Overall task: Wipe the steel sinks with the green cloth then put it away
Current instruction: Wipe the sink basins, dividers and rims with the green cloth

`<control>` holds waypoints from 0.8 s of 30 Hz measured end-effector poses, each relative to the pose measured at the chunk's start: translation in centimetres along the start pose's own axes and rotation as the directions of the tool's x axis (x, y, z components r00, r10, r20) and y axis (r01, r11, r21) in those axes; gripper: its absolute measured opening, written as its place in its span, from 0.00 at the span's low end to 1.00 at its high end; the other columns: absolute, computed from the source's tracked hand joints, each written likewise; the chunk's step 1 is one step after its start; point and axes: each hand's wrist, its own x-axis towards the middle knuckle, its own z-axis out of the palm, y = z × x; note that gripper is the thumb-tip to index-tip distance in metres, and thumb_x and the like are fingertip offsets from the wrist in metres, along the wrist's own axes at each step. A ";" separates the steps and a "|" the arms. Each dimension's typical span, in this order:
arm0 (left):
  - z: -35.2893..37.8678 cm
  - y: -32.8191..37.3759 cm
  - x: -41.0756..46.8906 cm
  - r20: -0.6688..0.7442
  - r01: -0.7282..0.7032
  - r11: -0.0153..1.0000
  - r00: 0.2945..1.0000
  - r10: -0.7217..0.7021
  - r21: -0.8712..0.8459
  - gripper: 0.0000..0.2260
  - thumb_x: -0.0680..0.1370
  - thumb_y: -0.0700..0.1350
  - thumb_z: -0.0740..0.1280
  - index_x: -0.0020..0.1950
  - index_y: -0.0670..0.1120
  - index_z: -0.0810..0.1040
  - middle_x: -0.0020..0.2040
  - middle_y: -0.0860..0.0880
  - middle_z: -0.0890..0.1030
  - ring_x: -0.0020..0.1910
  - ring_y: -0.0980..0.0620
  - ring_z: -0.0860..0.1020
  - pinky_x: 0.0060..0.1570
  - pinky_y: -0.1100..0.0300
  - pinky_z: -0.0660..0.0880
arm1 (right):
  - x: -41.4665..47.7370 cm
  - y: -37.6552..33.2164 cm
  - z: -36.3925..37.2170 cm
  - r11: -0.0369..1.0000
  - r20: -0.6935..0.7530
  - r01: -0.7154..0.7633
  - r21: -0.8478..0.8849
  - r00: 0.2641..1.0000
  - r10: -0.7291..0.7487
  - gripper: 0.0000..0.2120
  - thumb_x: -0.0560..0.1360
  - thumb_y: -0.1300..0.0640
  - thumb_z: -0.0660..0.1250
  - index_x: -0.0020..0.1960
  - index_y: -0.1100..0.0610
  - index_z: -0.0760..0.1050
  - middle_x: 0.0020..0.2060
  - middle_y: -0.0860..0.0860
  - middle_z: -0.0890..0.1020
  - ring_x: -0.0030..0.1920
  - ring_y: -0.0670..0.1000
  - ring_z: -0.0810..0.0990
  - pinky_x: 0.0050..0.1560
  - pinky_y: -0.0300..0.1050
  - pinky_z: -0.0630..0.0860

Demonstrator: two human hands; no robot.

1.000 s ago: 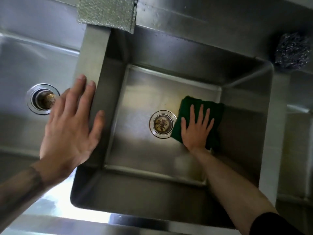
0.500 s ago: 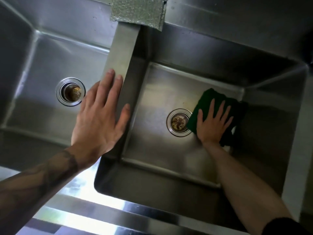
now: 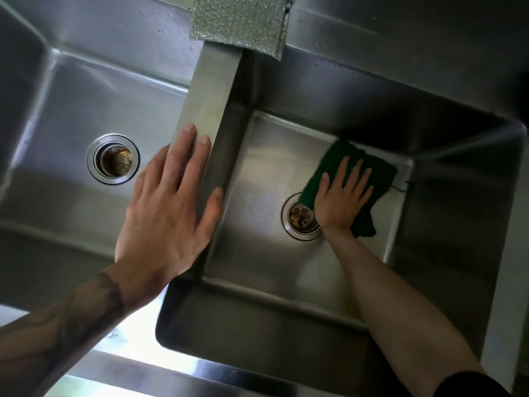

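The left sink (image 3: 71, 110) lies open with its drain (image 3: 113, 159) showing a perforated strainer; the left hand (image 3: 169, 213) rests flat on the divider (image 3: 211, 104) between the two basins, fingers straight and close together, thumb splayed toward the right-hand edge, holding nothing; a textured silver pad (image 3: 239, 21) hangs over the far end of that divider; in the right sink (image 3: 257, 267) the right hand (image 3: 340, 202) presses the green cloth (image 3: 380, 173) onto the floor just right of the right drain (image 3: 300, 217), fingers straight and spread, palm down; the cloth lies directly under that hand and runs out past the fingertips toward the far right corner, its near-left edge touching the drain's rim; the left hand is well apart from it, so the wiping falls to the right; the cloth is dark green, rumpled, unevenly folded, with a loose thread trailing right, and probably slides easily on steel.
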 end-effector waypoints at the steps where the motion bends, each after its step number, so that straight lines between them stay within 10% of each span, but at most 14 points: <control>1: 0.0 0.0 0.0 0.000 -0.001 1.000 1.000 0.001 -0.002 0.30 0.86 0.56 0.54 0.85 0.43 0.58 0.86 0.43 0.59 0.78 0.35 0.68 0.79 0.43 0.62 | 0.0 0.3 -0.1 0.995 0.023 0.097 -0.016 0.995 -0.097 0.31 0.87 0.40 0.46 0.85 0.54 0.54 0.83 0.60 0.57 0.83 0.64 0.53 0.81 0.66 0.47; 4: -0.1 0.2 -0.1 -0.017 0.002 1.000 1.000 -0.002 -0.011 0.29 0.86 0.54 0.56 0.85 0.43 0.59 0.85 0.42 0.60 0.77 0.34 0.69 0.78 0.42 0.64 | 1.4 4.4 -1.0 0.964 0.074 0.262 -0.041 0.963 -0.258 0.29 0.87 0.42 0.47 0.85 0.52 0.55 0.83 0.58 0.58 0.83 0.62 0.53 0.81 0.67 0.53; 11: -0.3 0.3 -0.1 -0.020 0.022 0.999 1.000 -0.023 -0.036 0.29 0.85 0.54 0.57 0.84 0.42 0.61 0.85 0.42 0.61 0.75 0.33 0.69 0.76 0.41 0.65 | 1.5 3.4 -0.7 0.992 -0.059 -0.123 0.022 0.990 0.125 0.30 0.86 0.43 0.49 0.83 0.57 0.60 0.81 0.63 0.62 0.82 0.66 0.58 0.78 0.70 0.57; 18: -0.2 0.3 0.0 -0.024 0.011 0.999 1.000 -0.012 -0.043 0.29 0.85 0.53 0.57 0.84 0.42 0.61 0.85 0.41 0.61 0.74 0.32 0.69 0.76 0.40 0.65 | 2.0 0.9 -0.6 0.930 0.072 0.364 -0.046 0.930 -0.361 0.28 0.87 0.43 0.45 0.85 0.52 0.54 0.84 0.56 0.57 0.84 0.60 0.53 0.82 0.63 0.51; 24: -0.1 0.4 -0.1 -0.021 0.021 0.999 1.000 -0.022 -0.047 0.29 0.85 0.53 0.58 0.84 0.42 0.61 0.85 0.41 0.61 0.74 0.32 0.69 0.77 0.40 0.64 | 2.9 7.8 -1.7 0.998 -0.015 0.056 -0.036 0.998 -0.056 0.28 0.86 0.44 0.49 0.83 0.56 0.61 0.81 0.62 0.63 0.81 0.65 0.60 0.78 0.68 0.60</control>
